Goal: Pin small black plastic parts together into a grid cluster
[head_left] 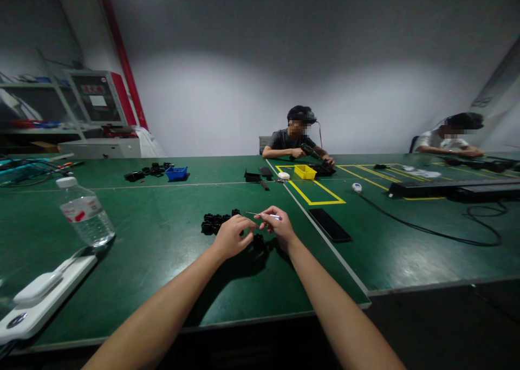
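Note:
My right hand point(277, 225) is closed around a small screwdriver point(277, 217); its thin metal shaft points left, above my left fingers. My left hand point(234, 235) is closed, thumb and fingertips drawn together close to my right fingertips. What it pinches, if anything, is hidden or too small to name. Several small black parts point(211, 224) lie in a cluster just beyond and left of my left hand. Another black part point(259, 242) sits on the table below my hands, partly in shadow.
A black phone point(329, 225) lies to the right. On the left stand a water bottle point(86, 212) and a white power strip point(49, 299). Farther back are a blue bin point(176, 174), a yellow bin point(304, 171) and a cable point(430, 229). Two people sit across; one holds a power tool point(312, 151).

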Tool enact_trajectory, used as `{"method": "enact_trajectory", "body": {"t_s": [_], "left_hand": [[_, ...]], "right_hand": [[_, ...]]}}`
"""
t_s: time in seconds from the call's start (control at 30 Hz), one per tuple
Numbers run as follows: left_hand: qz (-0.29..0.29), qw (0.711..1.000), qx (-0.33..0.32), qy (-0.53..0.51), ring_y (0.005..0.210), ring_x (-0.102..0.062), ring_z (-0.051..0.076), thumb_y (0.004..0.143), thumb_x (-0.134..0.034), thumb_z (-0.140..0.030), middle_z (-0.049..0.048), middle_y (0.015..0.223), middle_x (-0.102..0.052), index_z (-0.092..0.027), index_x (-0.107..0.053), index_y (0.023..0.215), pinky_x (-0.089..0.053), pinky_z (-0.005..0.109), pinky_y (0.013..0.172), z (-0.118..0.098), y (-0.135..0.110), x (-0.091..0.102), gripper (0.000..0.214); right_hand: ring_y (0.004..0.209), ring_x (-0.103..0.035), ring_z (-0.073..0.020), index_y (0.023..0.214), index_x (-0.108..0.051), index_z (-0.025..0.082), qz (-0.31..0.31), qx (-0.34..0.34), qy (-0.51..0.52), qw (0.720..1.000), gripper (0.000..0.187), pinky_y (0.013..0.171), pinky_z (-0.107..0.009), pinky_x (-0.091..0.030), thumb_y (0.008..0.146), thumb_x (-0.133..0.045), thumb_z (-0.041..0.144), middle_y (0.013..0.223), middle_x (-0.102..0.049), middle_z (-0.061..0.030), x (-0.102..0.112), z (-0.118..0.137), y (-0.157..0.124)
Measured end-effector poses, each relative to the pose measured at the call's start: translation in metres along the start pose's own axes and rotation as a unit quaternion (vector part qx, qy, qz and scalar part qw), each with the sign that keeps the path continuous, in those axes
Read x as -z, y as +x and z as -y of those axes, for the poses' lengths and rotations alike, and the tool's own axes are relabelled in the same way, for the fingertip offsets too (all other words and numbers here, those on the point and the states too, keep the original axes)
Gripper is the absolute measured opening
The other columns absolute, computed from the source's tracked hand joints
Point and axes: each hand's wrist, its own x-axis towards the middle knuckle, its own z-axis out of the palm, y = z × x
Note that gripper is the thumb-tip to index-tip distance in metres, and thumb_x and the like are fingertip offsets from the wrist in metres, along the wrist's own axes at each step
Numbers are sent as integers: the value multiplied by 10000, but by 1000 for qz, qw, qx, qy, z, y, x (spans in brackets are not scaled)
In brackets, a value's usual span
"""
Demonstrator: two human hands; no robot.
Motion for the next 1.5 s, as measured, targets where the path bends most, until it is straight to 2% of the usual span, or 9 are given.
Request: {"method": "enact_trajectory", "body": {"t_s": [0.2, 0.43, 0.6, 0.87, 1.07, 1.5], "left_hand": [[46, 997, -37, 40, 936, -594, 208, 836, -610, -279, 45, 1032, -698, -227, -656, 1068, -464, 363, 881, -10, 4, 3, 243], [60, 995, -22, 80, 952, -569, 222, 815, -654, -348, 55, 1034, -685, -221, -643, 1069, -451, 369, 876, -7, 2, -1, 284], [104, 987, -25, 119, 1061, -519, 262, 782, -690, -462, 62, 1112, -663, -243, -649, 1103, -416, 401, 887, -5, 0, -2, 391], [122, 985, -28, 119, 1052, -514, 267, 764, -721, -425, 66, 1073, -665, -241, -674, 997, -397, 394, 873, -4, -2, -4, 300], [93, 989, -6, 111, 1010, -561, 262, 764, -722, -331, 66, 991, -674, -226, -630, 1048, -431, 370, 830, -2, -1, -2, 316], [-8, 993, 88, 73, 928, -580, 224, 785, -680, -240, 50, 1005, -693, -226, -655, 1084, -461, 353, 837, 23, -1, 5, 300]], "right_hand": [[472, -556, -99, 701, -566, 184, 0, 5, -2, 1000, 253, 392, -181, -293, 650, -742, 358, 762, -747, -51, 1, -2, 0], [470, -563, -105, 702, -571, 184, -7, 2, -2, 1000, 260, 388, -183, -289, 643, -741, 372, 746, -743, -51, 0, 1, -1], [453, -557, -108, 708, -573, 188, -21, 4, 12, 1000, 273, 374, -187, -275, 621, -749, 379, 717, -732, -41, 0, 0, 1], [446, -555, -110, 711, -565, 194, -21, 5, 10, 1000, 276, 357, -189, -271, 627, -745, 386, 709, -721, -38, -1, 2, -1], [446, -555, -100, 718, -584, 187, -26, 6, 24, 999, 273, 357, -177, -276, 620, -747, 383, 710, -717, -35, 0, 1, 1], [455, -563, -103, 716, -581, 190, -24, 6, 26, 999, 258, 356, -183, -278, 651, -725, 394, 731, -720, -37, 0, 2, 0]]}}
